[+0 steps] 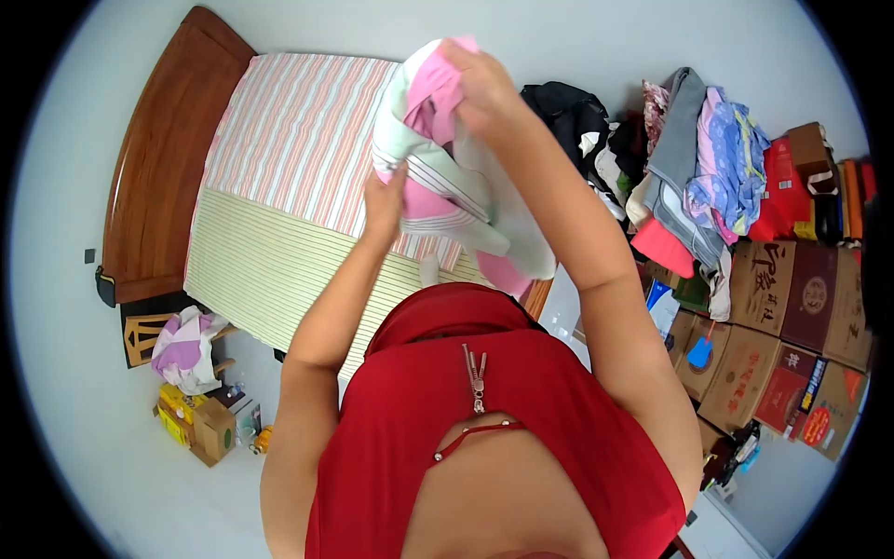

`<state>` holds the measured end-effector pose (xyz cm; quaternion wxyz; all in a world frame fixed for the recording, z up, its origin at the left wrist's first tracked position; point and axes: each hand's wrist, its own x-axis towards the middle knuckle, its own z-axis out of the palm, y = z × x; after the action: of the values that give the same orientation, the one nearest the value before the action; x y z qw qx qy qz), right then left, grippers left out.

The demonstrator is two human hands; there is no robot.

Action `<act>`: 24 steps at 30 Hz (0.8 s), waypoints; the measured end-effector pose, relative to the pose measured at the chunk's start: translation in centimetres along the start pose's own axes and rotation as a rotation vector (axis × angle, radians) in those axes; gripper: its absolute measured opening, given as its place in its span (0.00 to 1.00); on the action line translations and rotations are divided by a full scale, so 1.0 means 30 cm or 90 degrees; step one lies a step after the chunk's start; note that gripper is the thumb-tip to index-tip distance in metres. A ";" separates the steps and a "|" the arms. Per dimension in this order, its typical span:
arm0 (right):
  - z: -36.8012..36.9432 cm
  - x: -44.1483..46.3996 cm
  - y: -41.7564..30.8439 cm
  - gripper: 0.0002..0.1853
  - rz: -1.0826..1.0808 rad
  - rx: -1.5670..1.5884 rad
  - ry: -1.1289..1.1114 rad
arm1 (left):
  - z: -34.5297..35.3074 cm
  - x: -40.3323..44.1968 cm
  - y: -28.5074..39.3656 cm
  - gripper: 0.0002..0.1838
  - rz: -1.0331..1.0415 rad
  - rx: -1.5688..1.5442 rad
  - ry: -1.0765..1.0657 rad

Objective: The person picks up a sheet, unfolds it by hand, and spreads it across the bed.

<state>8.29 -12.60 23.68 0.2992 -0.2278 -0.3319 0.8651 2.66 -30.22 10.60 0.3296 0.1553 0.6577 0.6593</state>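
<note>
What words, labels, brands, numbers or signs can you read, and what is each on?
None reads with certainty:
Upper brown carton: large dark characters, too blurred.
Maroon carton: round emblem, too small.
Lower brown carton: red characters, blurred.
Red box: pale characters, too small.
Yellow box: dark print, too small.

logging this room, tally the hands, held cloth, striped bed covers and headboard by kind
Hands: 2 (left hand, right hand)
Held cloth: 1
Striped bed covers: 2 (pink-striped cover, green-striped cover)
Headboard: 1
Total: 6
</note>
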 end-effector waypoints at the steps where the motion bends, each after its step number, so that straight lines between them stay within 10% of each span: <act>1: -0.046 0.006 -0.038 0.17 -0.017 0.006 0.041 | 0.011 0.002 0.050 0.12 0.071 0.016 0.001; 10: -0.477 -0.130 -0.078 0.23 -0.058 0.167 -0.044 | 0.142 -0.041 0.361 0.21 -0.033 -0.123 -0.242; 14: -0.549 -0.342 0.169 0.28 0.025 -0.172 -0.188 | 0.165 -0.025 0.381 0.25 -0.025 -0.236 -0.259; 19: -0.513 -0.525 0.327 0.30 0.164 0.150 -0.147 | 0.128 0.019 0.463 0.27 -0.019 -0.350 -0.252; 24: -0.457 -0.476 0.265 0.38 0.011 -0.157 -0.157 | 0.130 0.002 0.502 0.26 -0.073 -0.365 -0.306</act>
<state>23.73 -20.92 11.56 0.2182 -0.1578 -0.4675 0.8420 1.63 -25.96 25.54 0.5407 0.1699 0.3580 0.7420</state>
